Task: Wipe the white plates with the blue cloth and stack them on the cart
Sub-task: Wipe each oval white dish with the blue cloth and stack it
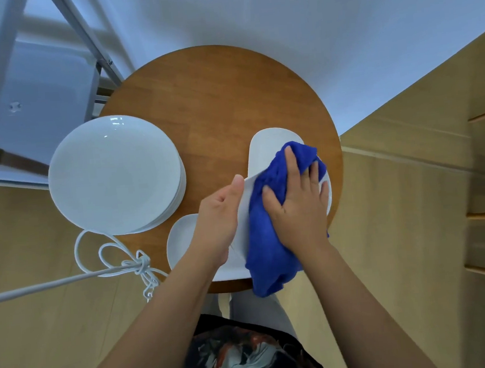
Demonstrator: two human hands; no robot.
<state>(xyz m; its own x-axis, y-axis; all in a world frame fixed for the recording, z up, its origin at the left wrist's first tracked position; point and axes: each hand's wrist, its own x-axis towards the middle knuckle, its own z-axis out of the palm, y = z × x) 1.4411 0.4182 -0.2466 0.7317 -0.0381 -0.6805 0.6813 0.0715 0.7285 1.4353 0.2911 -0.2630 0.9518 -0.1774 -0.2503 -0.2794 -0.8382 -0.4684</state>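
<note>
Lower centre of the frame: the held plate [245,213], tilted above the near edge of the round worktop [213,98]. Judged stiff, glazed, breakable and likely slippery; best taken at the rim. The left hand [219,215] clamps that rim, thumb uppermost. The right hand [298,196], fingers spread flat, presses the blue cloth [265,240] (soft, draping below the plate) against its face. Further plates lie beneath. Left of centre, a plate stack [114,174]. Upper left, the cart [42,92].
</note>
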